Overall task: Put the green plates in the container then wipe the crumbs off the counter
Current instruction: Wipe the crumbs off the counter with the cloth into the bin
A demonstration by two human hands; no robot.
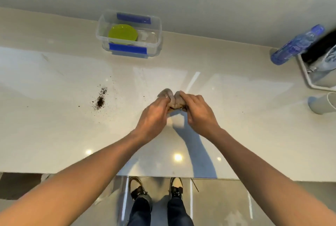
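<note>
Now both hands meet at mid-worktop, closed on one bunched brownish-grey cloth [170, 99]. Left hand [154, 115] has fingers curled round the cloth's left part, a rounded fold sticking out beyond the knuckles. Right hand [198, 111] pinches the cloth's right part, fingers bent over it. Cloth sits low over the worktop [54, 135]; touching it or just above, cannot tell.

Crumbs [100, 99]: dark pile well to the left of the left hand, thin streak running up from it, a few loose specks scattered around, one or two near the right hand too.

Green plates [122, 34] lie in the clear plastic container [158, 26], beyond the hands and slightly left, near the back wall. Looks like a stack, count unclear. Container is open-topped, with blue clip flaps on its near and far sides; right half holds a small pale item, too blurred to name.

Far right of the right hand: blue-tinted plastic bottle [296, 45], leaning in the wide-angle view, beside a metal sink [307, 73]. Nearer, a pale cup [321, 103] lying on its side at frame edge.

Below the worktop edge: person's shoes [137, 188] and dark jeans on glossy floor.
</note>
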